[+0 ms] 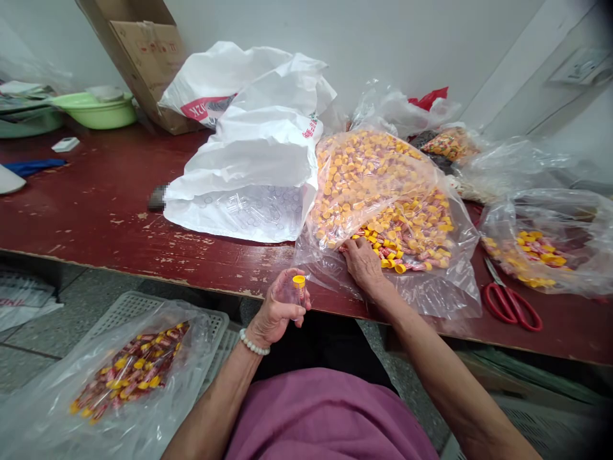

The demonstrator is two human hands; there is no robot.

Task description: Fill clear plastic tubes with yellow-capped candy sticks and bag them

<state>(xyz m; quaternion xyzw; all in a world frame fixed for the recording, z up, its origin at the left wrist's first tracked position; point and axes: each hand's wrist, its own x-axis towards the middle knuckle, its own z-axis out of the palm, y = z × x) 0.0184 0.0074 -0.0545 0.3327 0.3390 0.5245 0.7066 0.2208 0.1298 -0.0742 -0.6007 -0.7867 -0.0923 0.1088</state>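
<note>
My left hand [282,310] is closed round a clear tube with a yellow cap [299,282], held upright in front of the table edge. My right hand [364,265] is at the mouth of a large clear bag [431,294] full of yellow-capped pieces with reddish wrappers [407,236]. Its fingertips touch the bag's opening and the nearest pieces; what they hold, if anything, is hidden. Left of that bag lies an open white sack [258,153] with clear empty tubes [244,207] showing at its mouth.
Red-handled scissors [511,305] and a smaller clear bag of yellow-capped pieces [541,255] lie at the right. At lower left, a bag of capped pieces [134,370] rests on a crate [218,319]. Behind stand a cardboard box [153,64] and green basin [100,114].
</note>
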